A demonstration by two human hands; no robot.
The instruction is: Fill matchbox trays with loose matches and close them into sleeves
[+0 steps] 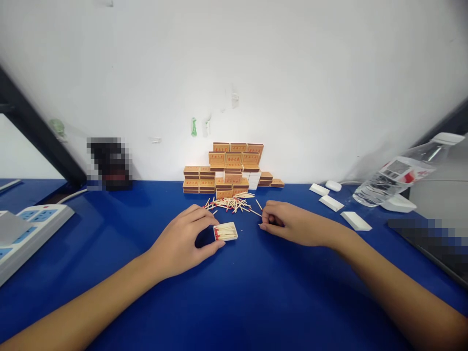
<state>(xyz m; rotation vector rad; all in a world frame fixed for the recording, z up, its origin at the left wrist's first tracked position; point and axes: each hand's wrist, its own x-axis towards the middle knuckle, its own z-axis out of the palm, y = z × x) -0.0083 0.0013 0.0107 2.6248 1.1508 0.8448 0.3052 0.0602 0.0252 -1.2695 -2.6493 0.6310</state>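
My left hand (pixel 186 239) grips a small white matchbox tray (pixel 234 237) between thumb and fingers on the blue table. Several matchsticks (pixel 224 231) lie side by side in this tray, their red heads toward my left hand. To its right, my right hand (pixel 285 222) is closed in a pinch low over the table. A matchstick (pixel 255 212) runs to its fingertips; the exact grip is partly hidden. Behind the tray spreads a loose pile of red-headed matchsticks (pixel 232 204). Beyond the pile, orange-brown matchboxes (pixel 234 159) are stacked against the wall.
White empty-looking trays (pixel 331 203) lie on the right, near a white rounded case (pixel 333 185) and a tilted plastic water bottle (pixel 398 173). A dark, partly blurred object (pixel 431 243) sits at the right edge. A power strip (pixel 40 226) lies at the left.
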